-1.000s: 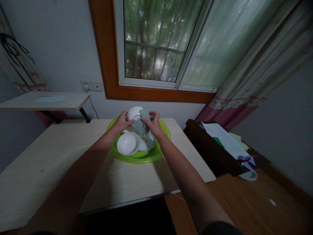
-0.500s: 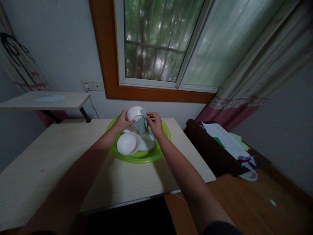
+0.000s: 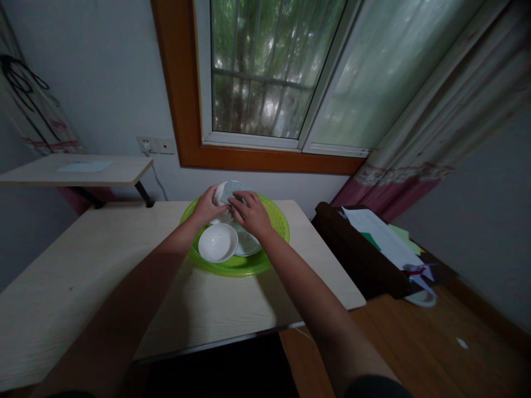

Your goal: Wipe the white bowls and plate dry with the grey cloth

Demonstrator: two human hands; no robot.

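Held item: one white bowl (image 3: 217, 193), upper centre of the frame, raised over the far side of one green basin (image 3: 279, 224). One grey cloth (image 3: 229, 189) lies against it and covers most of it; only a white sliver shows on the cloth's left.

Hands: two, both ours. The left hand (image 3: 206, 208) is closed on the bowl's left rim. The right hand (image 3: 249, 213) has its fingers laid over the cloth and pins it to the bowl.

Count in the basin: we make out two more white dishes lying flat, a small bowl (image 3: 218, 242) at the near left and a wider dish (image 3: 248, 246) to its right, partly under the right hand. A further white patch behind them is too hidden to count.

Edges and room: the basin sits at the far end of one pale table (image 3: 83, 265), close to the wall under the window (image 3: 257, 72). The tabletop is bare to the left and nearer us. The right table edge runs near the basin rim; across a gap stands a dark cabinet (image 3: 357, 249) carrying papers (image 3: 381, 232).

Orientation: the held bowl stands tipped on edge. Its mouth seems to face right and toward us, under the cloth; we cannot tell the exact tilt.
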